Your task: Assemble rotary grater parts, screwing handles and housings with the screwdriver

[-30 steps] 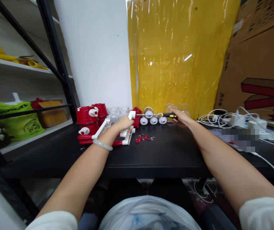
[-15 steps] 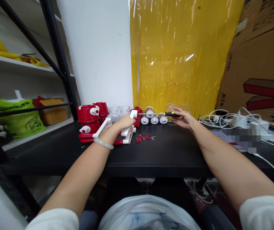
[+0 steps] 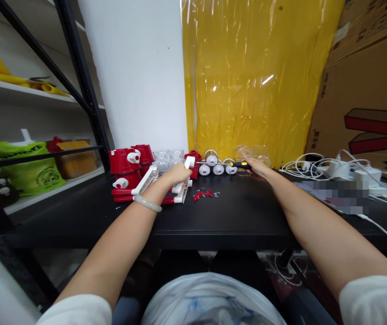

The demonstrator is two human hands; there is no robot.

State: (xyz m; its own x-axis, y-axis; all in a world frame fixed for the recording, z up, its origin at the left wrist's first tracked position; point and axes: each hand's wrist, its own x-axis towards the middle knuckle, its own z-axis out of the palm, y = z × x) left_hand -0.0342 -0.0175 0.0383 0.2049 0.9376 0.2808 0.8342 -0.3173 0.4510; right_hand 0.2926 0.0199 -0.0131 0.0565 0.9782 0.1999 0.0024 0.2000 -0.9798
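Observation:
My left hand (image 3: pixel 180 173) is closed around a white plastic part (image 3: pixel 190 162) above the black table. My right hand (image 3: pixel 257 168) grips the black and yellow handle of a screwdriver (image 3: pixel 240 165). The screwdriver lies level, its thin shaft pointing left with the tip at the white part. Under and beside my left hand are red and white handled frames (image 3: pixel 180 193). Small red pieces (image 3: pixel 202 195) and several tiny screws (image 3: pixel 216 194) lie on the table in front of the hands.
Red housings (image 3: pixel 122 161) are stacked at the left. Clear cups (image 3: pixel 161 165) and white-capped cylinders (image 3: pixel 218 169) stand along the back. White cables and chargers (image 3: pixel 337 169) lie at the right beside a flat device (image 3: pixel 318 195). A black-framed shelf (image 3: pixel 78 67) rises at the left.
The fingers of my right hand have closed further over the screwdriver handle, which has turned and dipped slightly. My left hand is almost unmoved with the white part.

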